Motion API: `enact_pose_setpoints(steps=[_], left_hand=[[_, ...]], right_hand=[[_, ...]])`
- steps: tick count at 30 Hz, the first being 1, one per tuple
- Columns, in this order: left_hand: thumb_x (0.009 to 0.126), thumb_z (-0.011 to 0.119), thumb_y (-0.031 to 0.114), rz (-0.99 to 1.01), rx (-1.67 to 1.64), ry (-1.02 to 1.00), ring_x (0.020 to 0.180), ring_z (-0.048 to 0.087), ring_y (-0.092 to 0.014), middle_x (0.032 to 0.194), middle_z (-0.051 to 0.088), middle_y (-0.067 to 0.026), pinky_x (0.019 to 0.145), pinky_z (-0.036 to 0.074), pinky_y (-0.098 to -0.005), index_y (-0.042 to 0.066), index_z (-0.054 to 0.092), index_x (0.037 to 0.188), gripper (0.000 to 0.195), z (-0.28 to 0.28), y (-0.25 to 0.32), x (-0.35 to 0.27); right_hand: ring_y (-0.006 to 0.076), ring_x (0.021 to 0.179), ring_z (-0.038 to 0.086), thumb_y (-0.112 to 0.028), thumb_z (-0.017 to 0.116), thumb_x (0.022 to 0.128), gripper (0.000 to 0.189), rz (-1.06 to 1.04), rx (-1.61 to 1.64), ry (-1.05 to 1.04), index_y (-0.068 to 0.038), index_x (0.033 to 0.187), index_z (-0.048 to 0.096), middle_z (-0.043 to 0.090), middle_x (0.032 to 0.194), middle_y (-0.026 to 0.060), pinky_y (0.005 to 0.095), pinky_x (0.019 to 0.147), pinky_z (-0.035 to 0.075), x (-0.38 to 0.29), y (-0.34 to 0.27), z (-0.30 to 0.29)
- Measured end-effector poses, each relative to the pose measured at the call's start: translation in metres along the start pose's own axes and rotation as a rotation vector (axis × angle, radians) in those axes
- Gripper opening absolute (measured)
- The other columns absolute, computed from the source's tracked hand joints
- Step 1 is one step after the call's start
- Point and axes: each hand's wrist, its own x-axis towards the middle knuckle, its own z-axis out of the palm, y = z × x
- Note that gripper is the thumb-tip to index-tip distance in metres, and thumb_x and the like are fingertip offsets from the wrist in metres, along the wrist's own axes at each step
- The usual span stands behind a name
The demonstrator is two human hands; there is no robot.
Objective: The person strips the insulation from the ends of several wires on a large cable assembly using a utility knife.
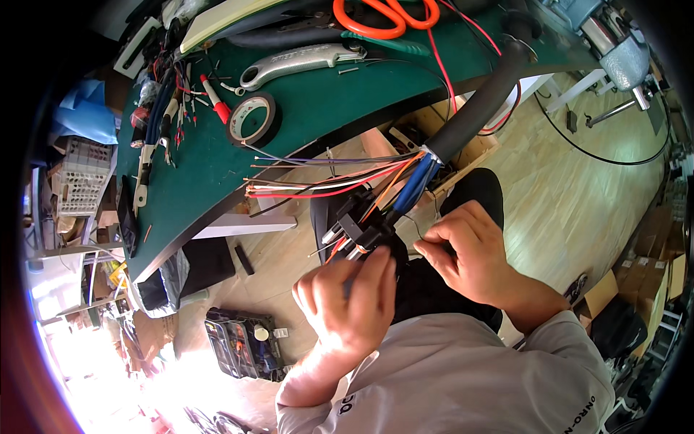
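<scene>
A thick black-sheathed cable [477, 108] hangs over the table edge, its end fanned into thin coloured wires [325, 182] and a bundle of blue wires [416, 187]. Below that end is a black plastic connector block [358, 228] with bare metal pins. My left hand [352, 304] is at the lower side of the block, fingers bent by the pins; whether it grips the block is hidden. With thumb and forefinger, my right hand [461, 255] pinches a thin dark wire [416, 223] to the right of the block.
On the green table [200, 157] lie a roll of black tape [254, 119], a metal utility knife [303, 62], a red marker [215, 100] and orange-handled scissors [374, 21]. A bench vise [623, 59] stands at the upper right. An open tool case [244, 344] is on the floor.
</scene>
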Motion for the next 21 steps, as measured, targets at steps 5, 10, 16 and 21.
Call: enact_pose_setpoints(steps=[5, 10, 16, 21], left_hand=[[0.072, 0.063, 0.015, 0.120, 0.230, -0.131, 0.090, 0.045, -0.017, 0.097, 0.053, 0.0030, 0.080, 0.029, -0.0335, 0.016, 0.067, 0.103, 0.032, 0.018, 0.013, 0.029], [0.073, 0.074, 0.018, 0.107, 0.242, -0.170, 0.093, 0.045, -0.021, 0.100, 0.052, 0.0021, 0.079, 0.029, -0.0367, 0.018, 0.069, 0.101, 0.028, 0.030, 0.016, 0.037], [0.074, 0.074, 0.018, 0.087, 0.240, -0.142, 0.090, 0.046, -0.022, 0.096, 0.053, 0.0013, 0.078, 0.030, -0.0371, 0.017, 0.068, 0.097, 0.024, 0.035, 0.020, 0.041], [0.075, 0.073, 0.018, 0.058, 0.231, -0.159, 0.089, 0.047, -0.022, 0.095, 0.053, -0.0002, 0.078, 0.031, -0.0367, 0.016, 0.068, 0.098, 0.024, 0.036, 0.023, 0.042]], right_hand=[[0.0140, 0.066, 0.055, -0.018, 0.072, 0.083, 0.024, 0.373, 0.566, -0.101, -0.003, 0.088, 0.054, 0.059, 0.077, 0.0052, 0.0270, 0.058, 0.044, -0.018, 0.006, -0.003], [0.0057, 0.068, 0.053, -0.017, 0.059, 0.094, 0.019, 0.795, 1.196, 0.055, 0.002, 0.100, 0.058, 0.057, 0.080, 0.0015, 0.0204, 0.059, 0.043, -0.004, 0.028, 0.004], [0.0069, 0.078, 0.058, -0.012, 0.061, 0.092, 0.015, 0.611, 1.207, 0.174, 0.001, 0.097, 0.058, 0.062, 0.086, 0.0042, 0.0208, 0.070, 0.047, -0.006, 0.036, 0.030], [0.0094, 0.077, 0.060, -0.012, 0.062, 0.092, 0.016, 0.724, 1.335, 0.245, 0.002, 0.099, 0.057, 0.062, 0.086, 0.0048, 0.0223, 0.069, 0.049, -0.003, 0.029, 0.027]])
